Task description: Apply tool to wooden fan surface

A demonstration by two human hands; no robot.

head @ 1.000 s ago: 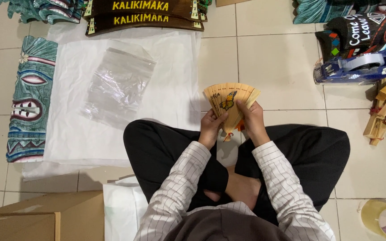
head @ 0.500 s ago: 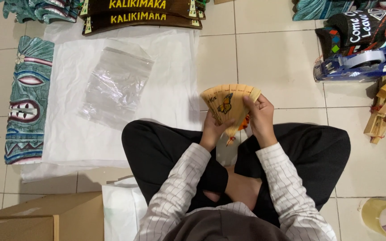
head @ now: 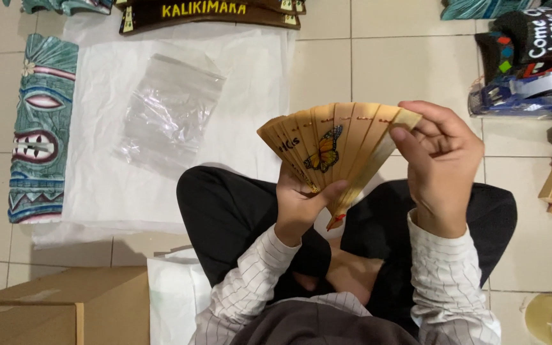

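**A:** What containers are there, and what is in them?

**B:** A clear plastic bag [head: 168, 114] lies flat on a white sheet of paper [head: 107, 185] spread over the tiled floor; it looks empty. A cardboard box [head: 59, 306] sits at the lower left, and I cannot tell what it holds from here. Just beside it is a white bag [head: 175, 300], contents hidden.

**A:** And the thing in hand?

**B:** A wooden fan [head: 335, 144], held above the person's crossed legs. Its flat, pale tan slats are spread part way open, with a painted orange and black butterfly near the middle and some dark lettering to the left. A small red bit shows at the pivot end.

**A:** How are the hands?

**B:** The left hand [head: 300, 206] grips the fan low down near the pivot, thumb across the slats. The right hand [head: 441, 163] pinches the outermost slat at the fan's upper right edge.

**A:** What else is about?

**B:** A carved teal mask [head: 38, 128] lies left of the paper, and a tape dispenser [head: 528, 92] at the upper right.
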